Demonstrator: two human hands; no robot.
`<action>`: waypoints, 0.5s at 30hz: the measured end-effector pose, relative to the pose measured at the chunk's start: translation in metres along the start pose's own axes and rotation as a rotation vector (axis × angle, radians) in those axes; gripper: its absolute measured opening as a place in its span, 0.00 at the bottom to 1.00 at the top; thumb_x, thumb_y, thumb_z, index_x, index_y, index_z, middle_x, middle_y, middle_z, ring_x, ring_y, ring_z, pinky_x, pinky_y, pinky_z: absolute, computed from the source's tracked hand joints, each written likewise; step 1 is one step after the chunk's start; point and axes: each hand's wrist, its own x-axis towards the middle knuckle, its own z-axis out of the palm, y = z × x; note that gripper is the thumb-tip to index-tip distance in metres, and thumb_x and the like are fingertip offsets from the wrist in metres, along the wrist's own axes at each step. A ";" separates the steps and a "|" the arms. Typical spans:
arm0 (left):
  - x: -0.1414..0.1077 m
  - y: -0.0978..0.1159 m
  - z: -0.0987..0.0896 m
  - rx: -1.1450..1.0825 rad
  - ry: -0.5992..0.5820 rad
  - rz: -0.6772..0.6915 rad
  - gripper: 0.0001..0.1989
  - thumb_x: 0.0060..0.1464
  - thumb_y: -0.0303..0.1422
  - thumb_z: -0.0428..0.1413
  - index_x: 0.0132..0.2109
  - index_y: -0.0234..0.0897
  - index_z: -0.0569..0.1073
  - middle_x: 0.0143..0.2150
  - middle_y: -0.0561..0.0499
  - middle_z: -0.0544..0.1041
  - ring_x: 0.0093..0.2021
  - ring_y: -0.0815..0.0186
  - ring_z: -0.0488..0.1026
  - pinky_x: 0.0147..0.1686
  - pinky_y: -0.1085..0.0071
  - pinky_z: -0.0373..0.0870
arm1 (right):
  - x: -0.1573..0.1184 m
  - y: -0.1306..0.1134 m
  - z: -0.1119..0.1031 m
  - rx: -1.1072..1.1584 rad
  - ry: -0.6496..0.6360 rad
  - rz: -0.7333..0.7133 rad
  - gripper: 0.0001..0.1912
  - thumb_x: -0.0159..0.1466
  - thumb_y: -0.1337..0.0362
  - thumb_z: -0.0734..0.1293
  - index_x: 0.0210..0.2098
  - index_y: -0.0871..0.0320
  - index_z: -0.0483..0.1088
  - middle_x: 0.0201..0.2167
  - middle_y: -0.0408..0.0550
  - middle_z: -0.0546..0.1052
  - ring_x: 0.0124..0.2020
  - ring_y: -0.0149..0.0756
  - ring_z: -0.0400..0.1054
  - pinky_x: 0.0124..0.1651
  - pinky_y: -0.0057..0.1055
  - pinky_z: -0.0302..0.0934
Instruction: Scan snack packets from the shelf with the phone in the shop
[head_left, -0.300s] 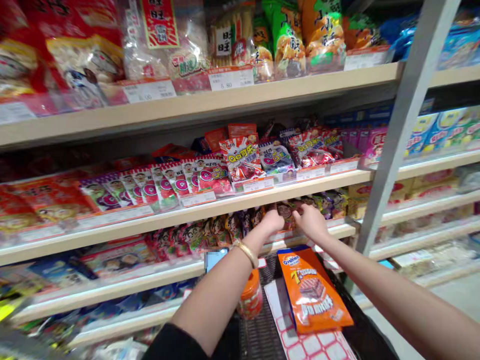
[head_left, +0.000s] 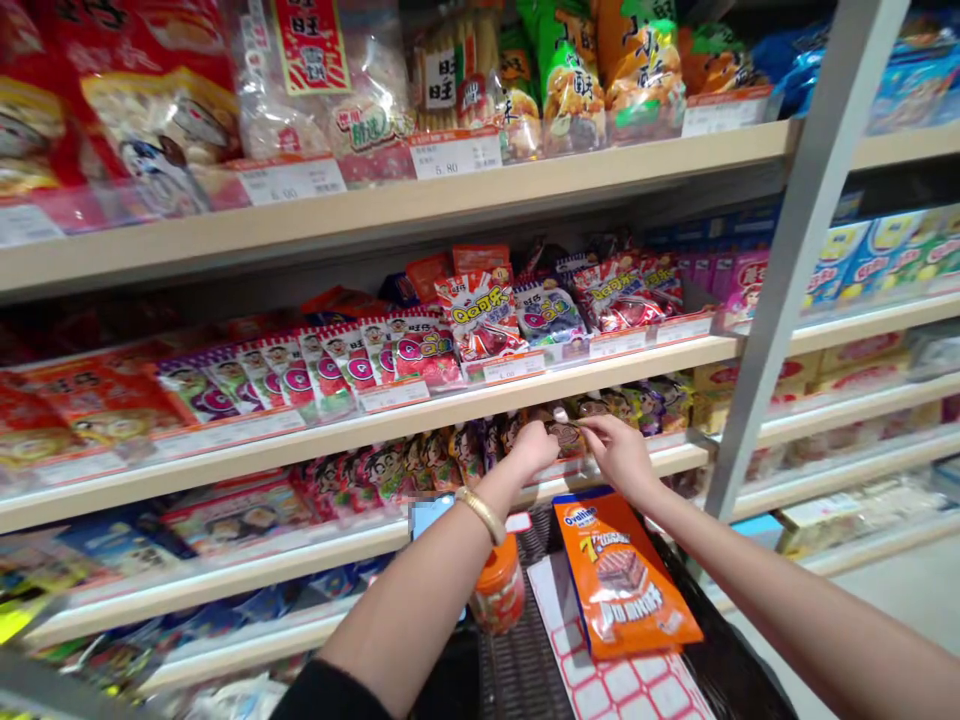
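Observation:
Both hands reach to the row under the middle shelf, at a small dark brown snack packet (head_left: 568, 440) with a round picture. My left hand (head_left: 534, 448), a gold bangle (head_left: 484, 512) on its wrist, is closed at the packet's left side; its fingertips are partly hidden. My right hand (head_left: 621, 450) pinches the upper right edge with thumb and fingers. A small white piece (head_left: 560, 413) shows just above the packet; its kind is unclear. Similar small packets (head_left: 390, 470) stand in a row to the left, and more packets (head_left: 660, 405) to the right.
Below my hands is a dark basket (head_left: 504, 680) with an orange Ovaltine bag (head_left: 626, 575), an orange-lidded jar (head_left: 499, 585) and a red-and-white patterned package (head_left: 559, 620). A phone (head_left: 433, 515) lies beside the jar. The middle shelf edge (head_left: 480, 400) overhangs; a grey post (head_left: 802, 260) stands right.
My hands have drawn slightly back and down from the shelf row. More of the brown packet and the small white piece now show between them.

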 end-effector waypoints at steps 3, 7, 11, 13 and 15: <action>-0.013 0.001 -0.004 0.006 0.048 0.083 0.09 0.51 0.24 0.59 0.41 0.34 0.77 0.38 0.42 0.81 0.40 0.58 0.77 0.43 0.67 0.70 | -0.010 -0.007 -0.011 0.097 0.037 -0.091 0.11 0.64 0.64 0.61 0.36 0.54 0.77 0.33 0.51 0.81 0.34 0.41 0.76 0.38 0.36 0.70; -0.041 0.007 -0.013 -0.028 0.062 0.206 0.11 0.53 0.22 0.54 0.41 0.38 0.76 0.40 0.48 0.81 0.38 0.63 0.76 0.42 0.69 0.70 | -0.020 -0.029 -0.035 0.173 0.127 -0.181 0.09 0.65 0.63 0.63 0.38 0.53 0.76 0.34 0.49 0.79 0.37 0.40 0.74 0.40 0.38 0.69; -0.080 0.017 -0.027 -0.216 0.070 0.378 0.08 0.54 0.29 0.57 0.42 0.38 0.77 0.38 0.48 0.80 0.38 0.62 0.75 0.40 0.69 0.71 | -0.026 -0.069 -0.054 0.356 0.292 -0.194 0.04 0.65 0.64 0.65 0.35 0.54 0.73 0.34 0.48 0.76 0.38 0.38 0.71 0.41 0.35 0.67; -0.104 0.022 -0.034 -0.345 0.076 0.361 0.11 0.53 0.34 0.59 0.44 0.36 0.76 0.38 0.47 0.80 0.38 0.61 0.76 0.40 0.68 0.71 | -0.028 -0.092 -0.056 0.516 0.342 -0.096 0.04 0.65 0.62 0.66 0.34 0.54 0.71 0.34 0.46 0.75 0.38 0.37 0.70 0.41 0.33 0.66; -0.128 0.023 -0.039 -0.499 0.064 0.318 0.16 0.52 0.37 0.60 0.47 0.35 0.74 0.42 0.46 0.80 0.41 0.60 0.77 0.41 0.67 0.72 | -0.032 -0.112 -0.052 0.679 0.351 0.057 0.07 0.64 0.59 0.68 0.34 0.55 0.69 0.33 0.44 0.74 0.35 0.35 0.69 0.39 0.31 0.65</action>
